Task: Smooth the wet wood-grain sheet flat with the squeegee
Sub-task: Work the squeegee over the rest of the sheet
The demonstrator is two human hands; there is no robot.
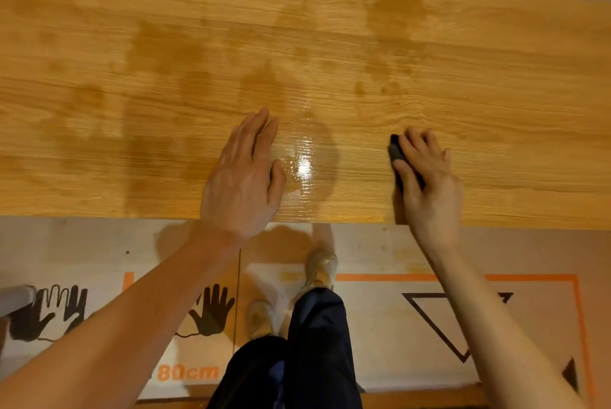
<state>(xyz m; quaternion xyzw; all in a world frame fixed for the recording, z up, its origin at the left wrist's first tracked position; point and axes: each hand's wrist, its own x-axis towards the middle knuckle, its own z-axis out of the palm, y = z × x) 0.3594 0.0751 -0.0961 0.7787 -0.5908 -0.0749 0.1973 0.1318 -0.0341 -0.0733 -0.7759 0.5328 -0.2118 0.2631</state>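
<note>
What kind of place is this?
Probably a room being redecorated: a wet wood-grain sheet lies on a worktop, printed protective cardboard covers the floor, and the right hand holds a squeegee.

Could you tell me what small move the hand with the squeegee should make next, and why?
Probably a short stroke toward the glossy puddle. The right hand holds the dark squeegee on the wood-grain sheet, the puddle lies between it and the flat left hand steadying the sheet, and the near edge is close for pushing water off.
</note>
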